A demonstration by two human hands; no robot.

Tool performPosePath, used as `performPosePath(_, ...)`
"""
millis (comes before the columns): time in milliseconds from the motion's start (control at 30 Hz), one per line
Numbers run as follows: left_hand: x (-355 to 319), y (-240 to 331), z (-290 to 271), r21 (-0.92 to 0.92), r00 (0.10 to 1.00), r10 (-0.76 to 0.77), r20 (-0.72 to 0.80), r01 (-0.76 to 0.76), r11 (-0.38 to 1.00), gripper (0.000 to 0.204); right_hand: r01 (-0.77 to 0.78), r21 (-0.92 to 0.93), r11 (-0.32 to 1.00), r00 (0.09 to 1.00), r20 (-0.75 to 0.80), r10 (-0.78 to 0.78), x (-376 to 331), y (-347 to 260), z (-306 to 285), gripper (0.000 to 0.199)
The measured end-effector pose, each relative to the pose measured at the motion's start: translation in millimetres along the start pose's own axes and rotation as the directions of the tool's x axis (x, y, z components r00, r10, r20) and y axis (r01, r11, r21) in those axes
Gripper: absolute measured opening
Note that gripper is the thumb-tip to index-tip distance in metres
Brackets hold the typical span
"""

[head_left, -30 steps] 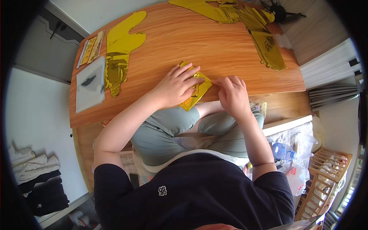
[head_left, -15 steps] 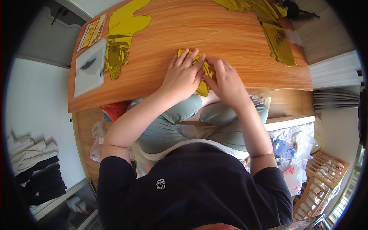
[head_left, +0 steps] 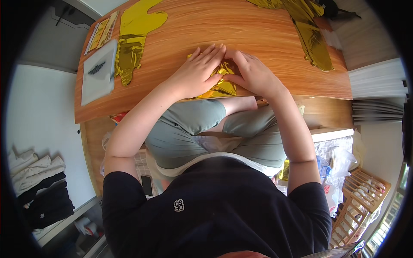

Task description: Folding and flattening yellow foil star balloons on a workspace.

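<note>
A folded piece of shiny gold foil (head_left: 224, 88) lies at the table's near edge, partly covered by my hands. My left hand (head_left: 198, 72) rests flat across its left part with the fingers stretched out and the thumb pointing right. My right hand (head_left: 254, 74) is at the foil's right side, its index finger and thumb bent towards the left hand with a gap between them. Crinkled foil shows in that gap. Both thumb tips nearly meet over the foil. The right hand's other fingers are mostly hidden.
A flat gold foil balloon (head_left: 131, 41) lies at the table's left, another gold foil shape (head_left: 309, 41) at the far right. A translucent plastic sleeve (head_left: 99, 81) and printed cards (head_left: 102, 33) sit at the left edge. The wooden table (head_left: 189, 30) ends just above my legs.
My left hand has shifted slightly left and its fingers are closer together. The foil shows wider and more crumpled between the hands. Both elbows have moved outward.
</note>
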State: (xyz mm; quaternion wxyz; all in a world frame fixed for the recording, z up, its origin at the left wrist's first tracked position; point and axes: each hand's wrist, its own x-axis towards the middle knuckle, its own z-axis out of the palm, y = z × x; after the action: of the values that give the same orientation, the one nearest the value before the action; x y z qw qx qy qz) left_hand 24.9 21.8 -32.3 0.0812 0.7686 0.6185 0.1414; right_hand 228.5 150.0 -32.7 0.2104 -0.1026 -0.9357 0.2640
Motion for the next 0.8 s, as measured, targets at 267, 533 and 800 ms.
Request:
performPosePath(267, -2, -1, 14, 0.163, 1.000, -0.024, -0.021, 0.027, 0.986, 0.068, 0.021, -0.160, 0.987, 0.952, -0.297, -0.069, -10, -23, 3, 0.043)
performPosePath(533, -2, 2, 14, 0.148, 0.993, 0.041, -0.114, -0.024, 0.989, 0.058, -0.014, -0.298, 0.955, 0.976, -0.213, -0.052, -72, -44, 15, 0.031)
performPosePath(800, -2, 1, 19, 0.173, 0.992, 0.040, -0.120, -0.019, 0.985, 0.055, -0.015, -0.364, 0.931, 0.972, -0.225, -0.072, -80, -41, 23, 0.034)
